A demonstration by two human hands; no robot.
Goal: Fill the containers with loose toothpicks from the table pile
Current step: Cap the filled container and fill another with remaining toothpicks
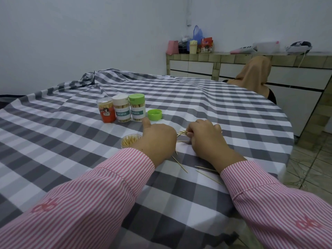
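On the checked cloth, centre front: open jar, no lid, packed with toothpicks standing on end, partly hidden behind the left hand.

Left hand: palm down just right of the jar, touching or nearly touching its rim, can't tell which. Thumb sticks up toward the far jars. Other fingers curl under; can't tell whether they hold anything.

Right hand: knuckles up, fingers curled, pinching a small bundle of toothpicks whose tips poke out to the left, toward the left hand. Bundle sits just above the cloth, between the two hands.

Loose picks: a few scattered flat on the cloth near the wrists, one between the hands, two by the right cuff, another near the right fingers. Not much of a pile visible; the hands may cover more.

Behind the hands, a row of three closed jars, touching side by side: red jar with clear lid on the left, white-lid jar in the middle, green-lid jar on the right. All three show toothpicks inside. Loose green cap lies just right of the row, open side up.

Both sleeves are pink-and-white striped.

Background: second person in a tan head covering at the far edge of the table; tiled counter with bags and boxes along the wall.
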